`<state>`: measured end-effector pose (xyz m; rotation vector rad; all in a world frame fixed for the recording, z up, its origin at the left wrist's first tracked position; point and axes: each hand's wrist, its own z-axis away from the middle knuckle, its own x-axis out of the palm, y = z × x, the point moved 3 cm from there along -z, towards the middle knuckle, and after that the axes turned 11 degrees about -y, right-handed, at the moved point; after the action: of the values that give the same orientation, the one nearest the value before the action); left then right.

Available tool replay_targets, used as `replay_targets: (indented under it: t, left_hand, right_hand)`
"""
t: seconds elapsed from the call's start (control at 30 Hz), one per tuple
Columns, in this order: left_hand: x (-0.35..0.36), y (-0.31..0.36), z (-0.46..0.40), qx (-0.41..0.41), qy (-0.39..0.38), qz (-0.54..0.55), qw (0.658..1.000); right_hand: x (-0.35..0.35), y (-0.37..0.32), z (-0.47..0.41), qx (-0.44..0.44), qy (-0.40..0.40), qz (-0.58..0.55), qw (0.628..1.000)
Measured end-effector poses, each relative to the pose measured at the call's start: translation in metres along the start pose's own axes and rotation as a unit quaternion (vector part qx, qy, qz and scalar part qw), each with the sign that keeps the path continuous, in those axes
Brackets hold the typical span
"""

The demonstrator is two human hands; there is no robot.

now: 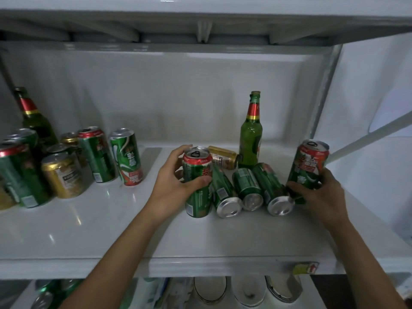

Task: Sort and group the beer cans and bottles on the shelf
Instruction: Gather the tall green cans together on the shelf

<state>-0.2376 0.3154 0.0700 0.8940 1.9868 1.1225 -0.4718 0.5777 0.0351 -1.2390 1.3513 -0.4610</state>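
Observation:
My left hand [176, 181] grips an upright green can with a red rim [198, 172] near the middle of the white shelf [111, 230]. My right hand [321, 192] holds a second green can with a red and white top band [308, 168], upright and tilted slightly, at the right. Between them three green cans [247, 188] lie on their sides, bases toward me. Behind those a gold can [224, 157] lies on its side and a green bottle [251, 139] stands upright.
At the left stands a group of several upright green and gold cans [66, 166] with another green bottle [33, 117] behind. A shelf board hangs overhead. The shelf below holds more cans and white bowls [245, 291]. A slanted metal brace [365, 139] runs at the right.

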Motion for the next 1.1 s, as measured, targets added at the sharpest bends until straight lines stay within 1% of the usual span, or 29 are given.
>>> replay_targets:
  t: [0.07,0.17,0.23,0.33,0.43,0.53,0.63,0.77,0.93,1.0,1.1]
  left_hand:
    - [-0.006,0.000,0.002,0.004,0.010,0.003,1.000]
    - [-0.024,0.001,0.009,0.003,0.035,0.002,0.999]
    - [-0.043,0.002,0.014,0.001,0.057,-0.003,0.998]
    - [-0.080,0.003,0.024,0.001,0.092,-0.010,0.996]
    - [-0.118,0.005,0.033,0.002,0.127,-0.025,0.992]
    - [-0.156,0.002,0.041,-0.012,0.161,-0.033,0.986]
    - [-0.185,-0.004,0.048,-0.023,0.180,-0.050,0.982]
    - [-0.211,-0.015,0.059,-0.031,0.197,-0.073,0.977]
    - [-0.235,-0.026,0.066,-0.031,0.208,-0.097,0.973]
    - [-0.237,-0.028,0.066,-0.021,0.201,-0.099,0.974]
    - [-0.237,-0.032,0.065,-0.016,0.173,-0.111,0.979]
  right_hand:
    - [-0.003,-0.015,0.006,-0.016,0.021,0.015,1.000]
    - [-0.008,-0.054,0.019,-0.063,0.053,0.044,0.996]
    - [-0.006,-0.083,0.027,-0.091,0.052,0.043,0.994]
    - [0.019,-0.122,0.040,-0.118,-0.003,0.011,0.993]
    - [0.072,-0.151,0.058,-0.127,-0.105,-0.031,0.986]
    - [0.144,-0.169,0.072,-0.143,-0.219,-0.087,0.961]
    - [0.213,-0.183,0.084,-0.153,-0.296,-0.096,0.938]
    - [0.272,-0.200,0.090,-0.146,-0.306,-0.098,0.936]
    - [0.307,-0.208,0.093,-0.149,-0.318,-0.101,0.931]
    - [0.318,-0.208,0.096,-0.153,-0.328,-0.093,0.927]
    - [0.330,-0.207,0.099,-0.162,-0.322,-0.095,0.928]
